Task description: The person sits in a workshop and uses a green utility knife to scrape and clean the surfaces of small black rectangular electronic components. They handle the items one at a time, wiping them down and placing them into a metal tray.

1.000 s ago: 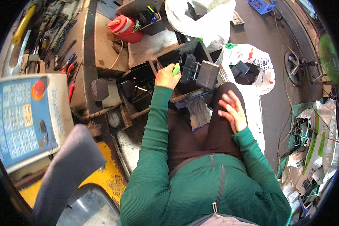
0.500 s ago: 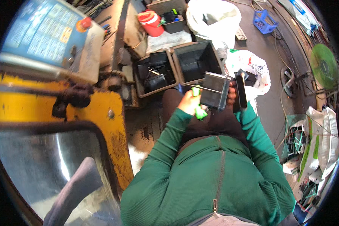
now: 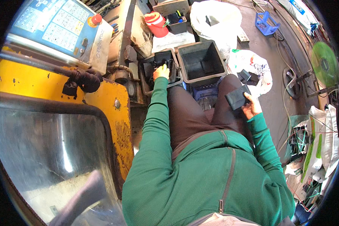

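My left hand (image 3: 161,72) reaches into the left black bin (image 3: 148,89), its fingers curled down among dark plastic parts (image 3: 162,56). What those fingers hold, if anything, is hidden. Above my right thigh, my right hand (image 3: 252,107) is closed on the edge of a flat, black, box-shaped plastic part (image 3: 237,98). A second black bin (image 3: 202,62) stands beside the first, just beyond my knees. To the right of my knee, a white printed plastic bag (image 3: 261,69) holds more black pieces (image 3: 245,76).
A yellow machine (image 3: 111,96) with a blue control panel (image 3: 54,24) borders my left side. Farther off are a red bucket (image 3: 157,26), a white sack (image 3: 218,19) and a blue plastic crate (image 3: 266,24). A green fan (image 3: 325,62) and full sacks (image 3: 315,145) line the right.
My left hand has moved from over my lap into the left bin; its bright green item is out of sight. The larger dark box has left my lap. My right hand moved slightly lower and rightward.
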